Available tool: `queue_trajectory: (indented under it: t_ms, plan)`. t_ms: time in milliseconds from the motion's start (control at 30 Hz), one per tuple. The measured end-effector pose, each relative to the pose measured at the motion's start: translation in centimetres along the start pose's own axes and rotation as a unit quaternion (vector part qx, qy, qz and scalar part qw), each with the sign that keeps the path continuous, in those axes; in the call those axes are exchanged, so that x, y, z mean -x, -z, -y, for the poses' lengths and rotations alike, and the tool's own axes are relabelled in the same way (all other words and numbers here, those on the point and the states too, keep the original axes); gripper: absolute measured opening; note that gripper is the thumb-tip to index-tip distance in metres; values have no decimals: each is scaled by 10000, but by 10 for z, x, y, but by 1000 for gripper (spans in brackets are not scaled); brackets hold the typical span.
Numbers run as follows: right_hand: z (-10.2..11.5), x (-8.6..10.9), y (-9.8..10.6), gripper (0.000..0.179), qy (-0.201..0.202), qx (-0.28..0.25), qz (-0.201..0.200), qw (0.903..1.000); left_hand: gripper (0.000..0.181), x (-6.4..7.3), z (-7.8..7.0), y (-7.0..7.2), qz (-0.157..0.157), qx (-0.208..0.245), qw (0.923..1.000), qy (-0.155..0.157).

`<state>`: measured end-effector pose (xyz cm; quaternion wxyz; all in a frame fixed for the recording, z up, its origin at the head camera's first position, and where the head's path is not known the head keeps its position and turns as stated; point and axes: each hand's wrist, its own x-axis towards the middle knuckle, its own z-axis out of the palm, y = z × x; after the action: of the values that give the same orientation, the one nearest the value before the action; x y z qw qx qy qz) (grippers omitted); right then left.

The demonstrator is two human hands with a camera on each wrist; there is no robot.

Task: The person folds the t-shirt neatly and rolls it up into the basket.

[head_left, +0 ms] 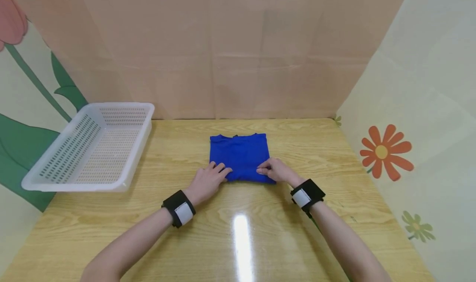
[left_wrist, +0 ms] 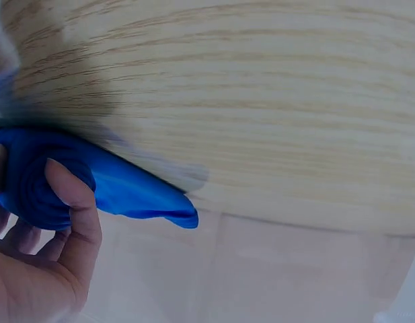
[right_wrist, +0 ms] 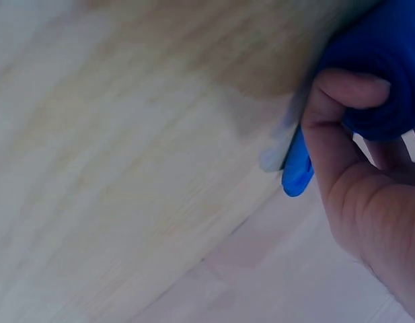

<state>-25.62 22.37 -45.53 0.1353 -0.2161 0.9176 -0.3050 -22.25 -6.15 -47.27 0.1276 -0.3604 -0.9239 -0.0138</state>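
Observation:
A blue shirt (head_left: 239,152) lies folded into a flat rectangle on the table, a small dark tag at its far edge. Its near edge is rolled up, and the spiral end of the roll (left_wrist: 35,185) shows in the left wrist view. My left hand (head_left: 208,181) grips the left end of this roll, thumb on the spiral and fingers curled around the other side. At the opposite end my right hand (head_left: 277,170) holds the roll in the same way, its thumb (right_wrist: 355,89) against the coil. Beyond the roll the shirt's flat part stretches away from me.
A white perforated plastic basket (head_left: 135,158) stands at the left on the wooden table (head_left: 186,249). Behind the table hangs a plain pinkish-beige covering (head_left: 238,59). A pale wall covering with flowers (head_left: 427,108) borders the right side.

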Motion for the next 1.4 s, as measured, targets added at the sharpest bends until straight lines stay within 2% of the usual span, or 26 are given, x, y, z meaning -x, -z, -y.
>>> queue_trajectory:
  t_ms: [100, 167, 233, 333, 433, 600, 800, 900, 1033, 1100, 1200, 1300, 1400]
  plan:
    - [-2, 4, -6, 24, 205, 141, -393, 9989, 29, -1, 2, 0, -49, 186, 9998, 16]
    - [-2, 9, -12, 21, 492, 476, -804, 9944, 29, -3, 3, 0, -41, 268, 9996, 24]
    - [0, 14, -17, 19, 819, 968, -1212, 9845, 29, -5, 3, -1, 5, 342, 9994, 60]
    - [6, 20, -23, 21, 1077, 1670, -1626, 9665, 34, -8, 5, -2, 165, 436, 9988, 150]
    - [14, 26, -27, 30, 1032, 2080, -1630, 9589, 38, -12, 7, -2, 354, 535, 9977, 223]
    - [25, 31, -29, 45, 788, 2421, -1445, 9562, 30, -20, 12, -1, 642, 919, 9930, 361]
    - [26, 28, -32, 41, 680, 2578, -1570, 9509, 29, -28, 21, 2, 1064, 1481, 9820, 493]
    - [24, 24, -32, 33, 706, 2490, -1629, 9521, 31, -30, 25, 2, 1185, 1618, 9783, 526]
    - [20, 17, -27, 22, 825, 2171, -1602, 9594, 35, -29, 27, 1, 1236, 1750, 9751, 575]
    - [18, 12, -22, 19, 843, 1989, -1539, 9642, 37, -27, 27, 0, 1262, 1636, 9768, 570]
    - [18, 7, -15, 19, 713, 1669, -1305, 9747, 42, -23, 25, -2, 1201, 1166, 9848, 465]
    - [16, 2, -10, 21, 479, 1365, -985, 9846, 45, -18, 23, -5, 855, 598, 9943, 237]
    - [14, -1, -5, 23, 338, 1081, -783, 9905, 48, -15, 21, -9, 205, 54, 9998, -63]
